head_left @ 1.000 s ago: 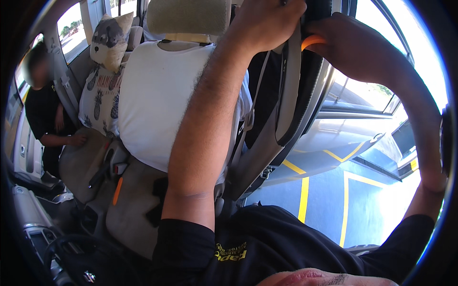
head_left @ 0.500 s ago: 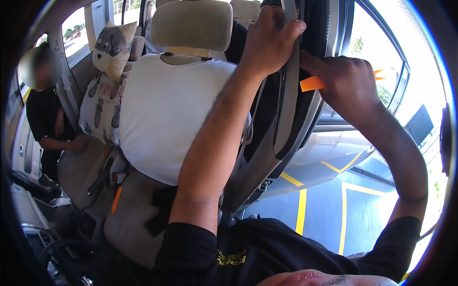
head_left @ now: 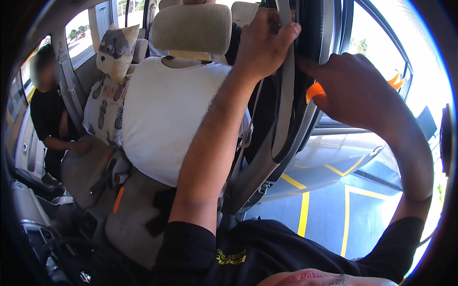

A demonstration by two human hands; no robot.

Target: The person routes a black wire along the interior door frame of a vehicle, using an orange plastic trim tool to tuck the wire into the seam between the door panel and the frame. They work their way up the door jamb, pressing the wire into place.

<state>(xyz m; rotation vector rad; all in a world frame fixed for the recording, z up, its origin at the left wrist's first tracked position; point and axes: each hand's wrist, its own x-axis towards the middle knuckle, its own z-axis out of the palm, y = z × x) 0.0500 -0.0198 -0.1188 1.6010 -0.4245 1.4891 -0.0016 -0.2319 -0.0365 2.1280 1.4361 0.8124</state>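
Head: forked orange tool [head_left: 315, 91], right hand [head_left: 355, 90]

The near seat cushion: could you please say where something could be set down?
Bare fabric lies between the orange bar and the black item. The pillar is crowded: the left hand grips a grey strip, and the right hand holds an orange tool.

Only view: head-worn fisheye, tilted down. Looked from beside the steering wheel [head_left: 85, 276], facing rearward: left hand [head_left: 267, 45] and right hand [head_left: 355, 88] near, white-covered driver's seat [head_left: 167, 114] likewise, rear headrest [head_left: 244, 13] farther off.
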